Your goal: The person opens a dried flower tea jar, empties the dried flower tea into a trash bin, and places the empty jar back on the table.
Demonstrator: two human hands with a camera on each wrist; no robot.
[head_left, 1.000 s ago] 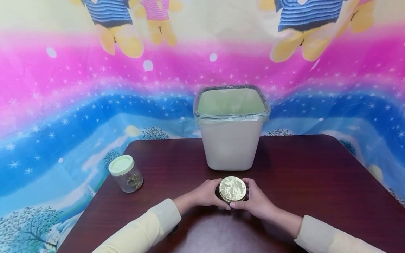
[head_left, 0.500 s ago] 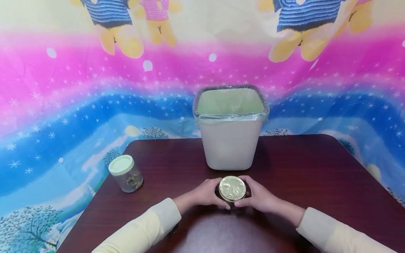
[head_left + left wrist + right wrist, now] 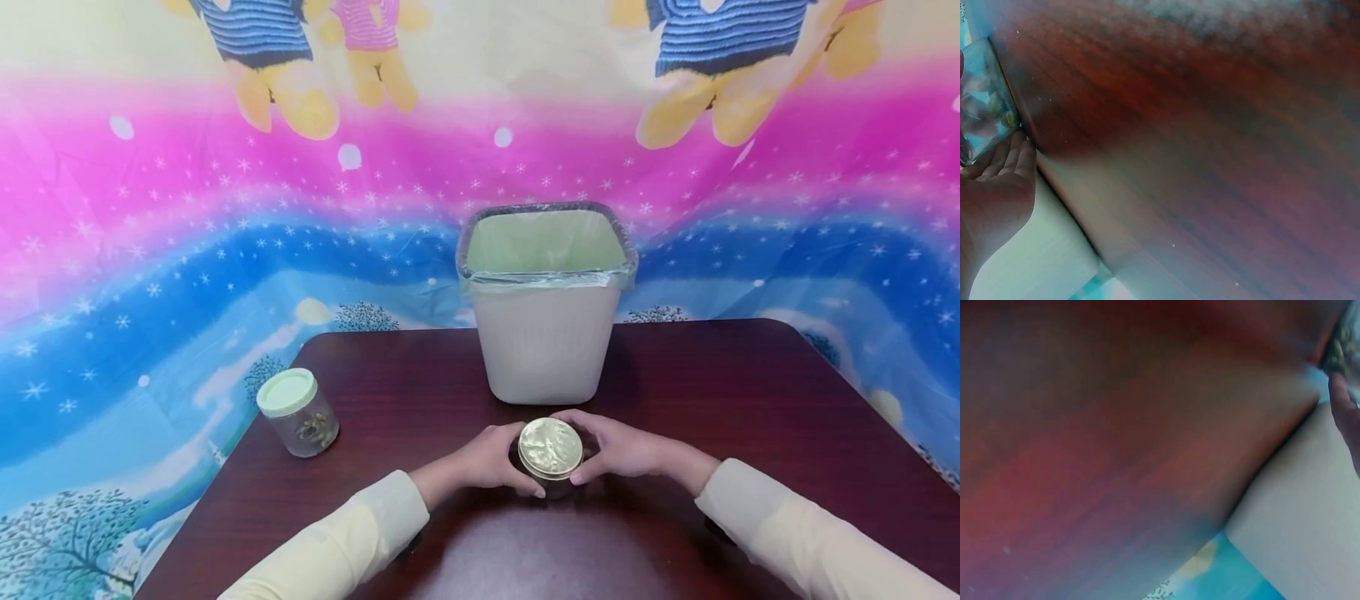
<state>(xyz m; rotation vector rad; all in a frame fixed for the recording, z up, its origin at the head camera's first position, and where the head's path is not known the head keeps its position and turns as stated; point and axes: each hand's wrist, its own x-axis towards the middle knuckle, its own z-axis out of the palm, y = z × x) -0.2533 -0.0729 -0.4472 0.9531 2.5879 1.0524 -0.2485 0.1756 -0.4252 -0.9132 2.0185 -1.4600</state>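
Note:
A jar with a shiny gold lid [image 3: 551,447] stands between both hands near the middle of the table. Its clear wall [image 3: 985,94] shows in the left wrist view, with small yellowish-green pieces behind it. My left hand [image 3: 491,458] grips the jar's left side, thumb in front. From the right, my right hand [image 3: 618,446] curves around it at lid height, fingers reaching behind and the thumb tip at the front right edge. In the right wrist view only a finger [image 3: 1340,400] shows beside the jar [image 3: 1342,350]. The far fingers are hidden behind the jar.
Just beyond the hands stands a pale bin [image 3: 547,342] lined with a clear bag. A second jar [image 3: 300,417] with a light green lid and small pieces inside sits near the left edge of the dark red-brown table [image 3: 712,392]. A printed cloth [image 3: 375,250] hangs behind.
My right hand has turned around the jar: its fingers went farther left behind it and its thumb slid right along the front. The lid's reflections changed. My left hand stays in place.

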